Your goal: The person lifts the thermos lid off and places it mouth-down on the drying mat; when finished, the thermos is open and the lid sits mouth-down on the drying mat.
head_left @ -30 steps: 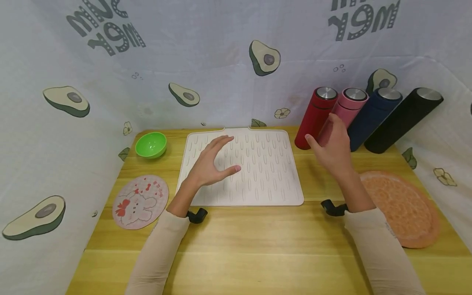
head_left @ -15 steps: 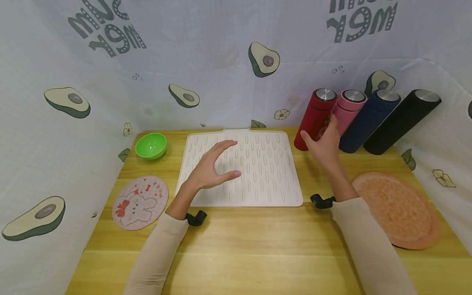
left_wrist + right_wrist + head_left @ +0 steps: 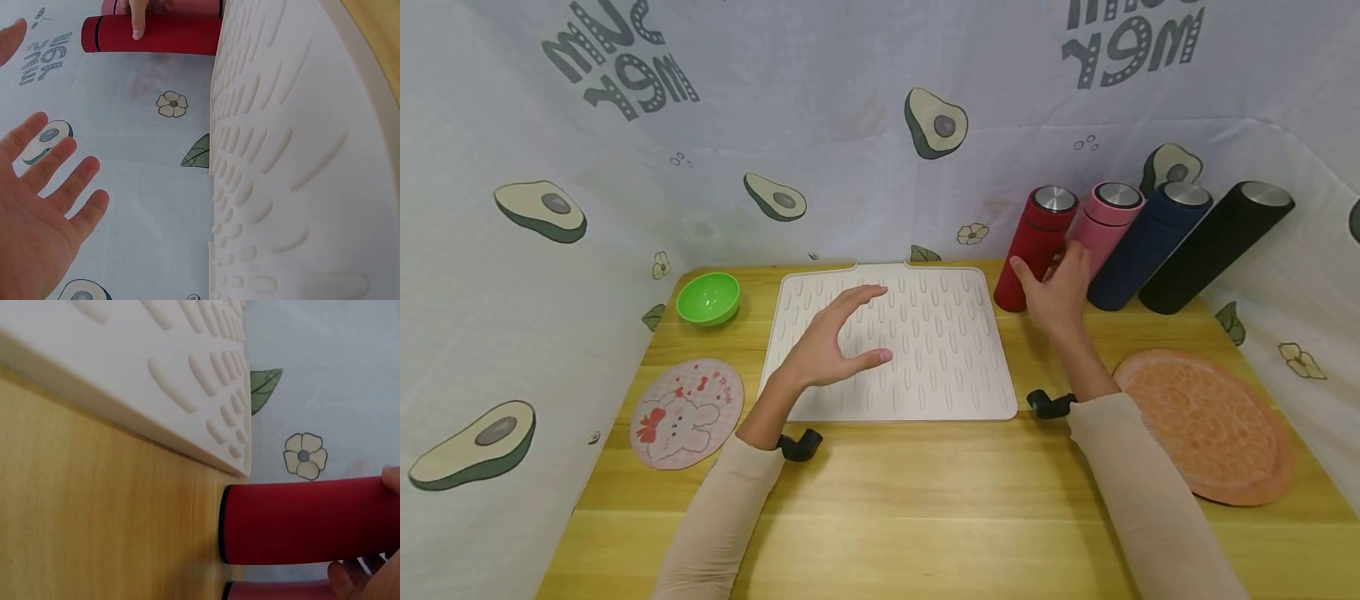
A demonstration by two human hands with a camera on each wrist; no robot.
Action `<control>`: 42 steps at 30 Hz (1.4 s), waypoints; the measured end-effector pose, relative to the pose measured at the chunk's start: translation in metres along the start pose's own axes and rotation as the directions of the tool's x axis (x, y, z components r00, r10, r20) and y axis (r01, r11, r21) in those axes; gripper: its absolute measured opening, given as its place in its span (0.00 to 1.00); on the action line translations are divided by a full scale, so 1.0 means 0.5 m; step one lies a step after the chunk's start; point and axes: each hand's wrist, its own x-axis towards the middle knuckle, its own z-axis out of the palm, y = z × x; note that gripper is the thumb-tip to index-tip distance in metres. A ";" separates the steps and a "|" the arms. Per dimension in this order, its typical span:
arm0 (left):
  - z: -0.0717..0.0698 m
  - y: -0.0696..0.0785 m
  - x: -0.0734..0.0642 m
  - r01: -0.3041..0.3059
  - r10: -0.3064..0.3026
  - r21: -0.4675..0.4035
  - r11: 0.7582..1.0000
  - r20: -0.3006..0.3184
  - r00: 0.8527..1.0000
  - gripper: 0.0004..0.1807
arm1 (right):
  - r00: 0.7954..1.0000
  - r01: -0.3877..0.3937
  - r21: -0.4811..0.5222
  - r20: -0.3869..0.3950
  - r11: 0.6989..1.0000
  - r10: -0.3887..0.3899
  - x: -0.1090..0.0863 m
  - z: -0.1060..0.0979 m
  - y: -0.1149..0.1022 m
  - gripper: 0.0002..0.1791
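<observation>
Hands, two, both bare, each cuffed by a beige sleeve (image 3: 718, 517) and fitted at the wrist with a small black camera (image 3: 801, 445). Left hand (image 3: 820, 346): fingers were spread, thumb was held apart from them, and the whole was raised above the left half of the white mat (image 3: 947, 367). Right hand (image 3: 1060, 292): the red bottle (image 3: 1033, 250) was gripped, with the thumb laid on its near left side and the fingers curled round its right, next to the pink bottle (image 3: 1105, 229). Whether its base was lifted could not be told.

Directions were taken from the white mat's centre, twelve being set toward the back cloth (image 3: 850, 125).

Red bottle, one: held at two o'clock, just beside the white mat.
Pink bottle, one: placed at two o'clock, beyond the red.
Blue bottle (image 3: 1150, 246) and black bottle (image 3: 1213, 250): ranged outward between two and three.
Round orange-brown mat (image 3: 1202, 425), one: laid between three and four, partly covered in the head view by the right sleeve.
Round pink mat (image 3: 685, 417), one: laid between eight and nine, printed with a rabbit.
Green bowl (image 3: 708, 315), one: set upright between nine and ten.
Wooden counter (image 3: 917, 508), one: shown beneath all.
</observation>
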 end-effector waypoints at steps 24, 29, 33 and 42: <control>-0.028 0.035 0.028 -0.065 0.059 -0.063 0.996 -0.097 0.994 0.46 | 0.900 0.364 0.207 0.171 0.908 -0.400 -0.109 -0.032 -0.083 0.40; -0.034 0.053 0.022 -0.106 0.097 -0.081 0.991 -0.104 0.990 0.47 | 0.827 0.450 0.192 0.277 0.872 -0.488 -0.127 -0.037 -0.109 0.42; -0.041 0.075 0.014 -0.152 0.142 -0.083 0.985 -0.115 0.983 0.47 | 0.748 0.527 0.203 0.351 0.826 -0.563 -0.138 -0.037 -0.132 0.43; -0.055 0.123 -0.004 -0.277 0.262 -0.096 0.956 -0.141 0.955 0.48 | 0.596 0.638 0.210 0.474 0.741 -0.648 -0.159 -0.044 -0.182 0.43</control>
